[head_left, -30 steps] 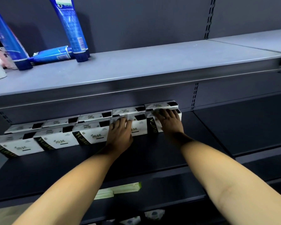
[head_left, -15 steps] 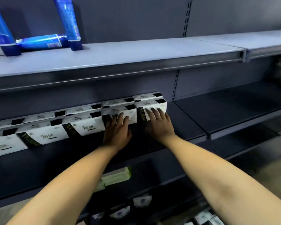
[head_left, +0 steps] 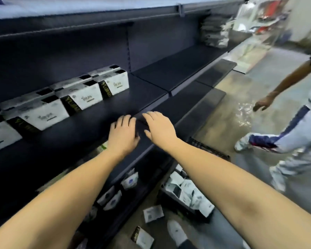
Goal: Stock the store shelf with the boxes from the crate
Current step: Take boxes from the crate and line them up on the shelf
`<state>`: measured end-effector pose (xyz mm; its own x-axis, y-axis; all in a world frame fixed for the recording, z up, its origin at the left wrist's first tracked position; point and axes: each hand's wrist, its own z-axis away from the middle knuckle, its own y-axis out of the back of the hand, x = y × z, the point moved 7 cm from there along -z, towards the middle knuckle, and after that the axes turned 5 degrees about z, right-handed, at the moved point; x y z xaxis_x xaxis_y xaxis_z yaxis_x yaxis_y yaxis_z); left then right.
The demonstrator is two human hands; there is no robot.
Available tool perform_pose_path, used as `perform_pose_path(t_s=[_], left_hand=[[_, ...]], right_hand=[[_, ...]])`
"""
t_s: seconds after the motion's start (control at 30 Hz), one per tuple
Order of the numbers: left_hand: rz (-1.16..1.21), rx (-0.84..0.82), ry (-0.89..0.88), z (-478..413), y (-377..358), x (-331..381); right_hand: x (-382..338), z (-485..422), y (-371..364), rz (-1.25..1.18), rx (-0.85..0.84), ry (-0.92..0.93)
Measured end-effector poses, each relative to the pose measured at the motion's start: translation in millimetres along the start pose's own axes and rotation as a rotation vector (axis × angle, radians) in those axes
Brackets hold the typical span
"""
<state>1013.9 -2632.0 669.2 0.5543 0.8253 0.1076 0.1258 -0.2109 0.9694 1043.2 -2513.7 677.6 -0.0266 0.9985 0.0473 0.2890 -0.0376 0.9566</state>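
White boxes (head_left: 185, 192) lie jumbled in the crate (head_left: 209, 150) on the floor — down and right of the shelf (head_left: 97, 126) edge, where the left hand (head_left: 123, 136) and right hand (head_left: 160, 129) hover empty, fingers loosely spread — nearer the right.

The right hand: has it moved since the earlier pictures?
Yes. The right hand has drawn back from the end box toward the front of the shelf, and touches no box now.

Before you, the dark shelf (head_left: 97, 126) carries a row of white boxes (head_left: 86, 96) toward its back, left. On the floor (head_left: 223, 108) stands a crate (head_left: 169, 199), with loose boxes (head_left: 153, 213) beside it.
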Motion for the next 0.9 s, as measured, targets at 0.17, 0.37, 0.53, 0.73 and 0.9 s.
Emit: perform_pose_path(t_s=[0.17,0.37,0.53,0.73,0.9], left_hand=[[0.079,-0.012,-0.088,18.6,-16.5,69.1],[0.091,-0.097,-0.099,35.3,-42.7,130.5],[0.112,-0.139,-0.088,42.3,-65.5,172.7],[0.064,-0.155,-0.058,37.7,-86.4,213.8],[0.052,-0.184,0.013,21.5,-102.1,236.1]], right_hand=[[34.6,64.5,5.2,-0.006,-0.043,-0.119],[79.8,129.7,-3.2,0.026,-0.091,-0.225],[112.1,165.0,-19.9,0.011,-0.145,-0.230],[151.8,183.1,-41.1,-0.039,-0.177,-0.204],[183.3,182.3,-56.6,-0.070,-0.202,-0.145]])
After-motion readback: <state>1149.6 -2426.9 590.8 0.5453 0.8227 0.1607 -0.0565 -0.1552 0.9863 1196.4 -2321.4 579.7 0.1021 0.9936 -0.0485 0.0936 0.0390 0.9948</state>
